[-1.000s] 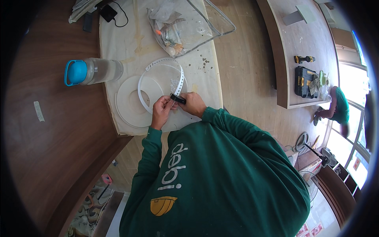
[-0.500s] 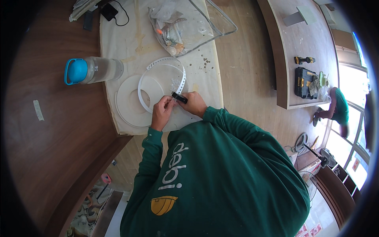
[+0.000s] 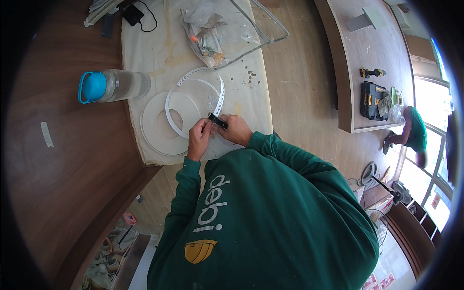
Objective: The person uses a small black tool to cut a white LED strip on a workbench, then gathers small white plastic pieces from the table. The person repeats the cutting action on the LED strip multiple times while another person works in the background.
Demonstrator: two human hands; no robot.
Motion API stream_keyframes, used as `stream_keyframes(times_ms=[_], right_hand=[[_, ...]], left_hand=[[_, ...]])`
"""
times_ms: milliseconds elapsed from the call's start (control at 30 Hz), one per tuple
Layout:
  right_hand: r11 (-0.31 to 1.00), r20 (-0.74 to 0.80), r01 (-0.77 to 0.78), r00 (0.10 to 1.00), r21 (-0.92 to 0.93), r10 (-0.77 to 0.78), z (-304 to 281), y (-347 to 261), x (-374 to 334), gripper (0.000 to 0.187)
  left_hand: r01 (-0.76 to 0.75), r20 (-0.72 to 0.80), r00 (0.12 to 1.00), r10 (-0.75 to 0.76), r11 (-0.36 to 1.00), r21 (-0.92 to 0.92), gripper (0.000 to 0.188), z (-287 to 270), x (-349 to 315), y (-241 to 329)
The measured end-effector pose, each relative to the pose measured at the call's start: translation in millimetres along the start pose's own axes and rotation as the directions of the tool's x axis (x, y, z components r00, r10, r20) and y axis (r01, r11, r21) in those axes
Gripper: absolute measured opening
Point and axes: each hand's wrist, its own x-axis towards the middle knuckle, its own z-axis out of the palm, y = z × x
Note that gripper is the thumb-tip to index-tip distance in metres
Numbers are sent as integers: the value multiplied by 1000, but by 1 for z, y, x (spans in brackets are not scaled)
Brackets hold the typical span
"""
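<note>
A white strip with a row of holes (image 3: 222, 92) curls in a loop on the covered table. My left hand (image 3: 198, 140) pinches the near end of that strip. Gripped in my right hand (image 3: 236, 130) is a small black tool (image 3: 218, 121) that looks like a hole punch, its head at the strip beside my left fingertips. The tool's jaws are too small to make out. Small whitish bits (image 3: 211, 102) lie inside the loop. Under the loop's left side is a pale round disc (image 3: 151, 130) with a hole in it.
A blue-lidded clear bottle (image 3: 128, 86) lies at the left. Behind the loop is a clear plastic bag (image 3: 232, 36) of mixed items. Small dark bits (image 3: 251, 77) are scattered to the right. A drill (image 3: 372, 73) and black case (image 3: 372, 100) sit on another counter, near a bending person (image 3: 416, 130).
The strip's loop has shifted slightly to the left. Both hands and the black tool have moved very little, and my grip is the same.
</note>
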Motion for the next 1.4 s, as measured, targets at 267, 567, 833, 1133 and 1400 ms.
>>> stream_keyframes(times_ms=[267, 567, 833, 1133, 1400], right_hand=[[995, -28, 51, 998, -82, -54, -1, 0, 0, 21], [993, -46, 57, 997, -105, -62, 5, 11, 2, 21], [995, -90, 53, 994, -87, -60, 8, 18, 8, 24], [999, -74, 29, 997, -17, -31, 7, 21, 5, 13], [998, 23, 48, 999, -36, -47, -4, 2, -2, 17]], left_hand=[[37, 53, 998, -36, 999, -19, 18, -8, -3, 1], [19, 70, 997, -19, 1000, 0, 17, -9, 0, -4], [24, 79, 997, -25, 1000, 9, 18, -5, 2, -4], [38, 69, 997, -36, 999, -36, 17, -1, 3, 0], [77, 121, 991, -60, 987, -140, 18, -16, -1, -11]])
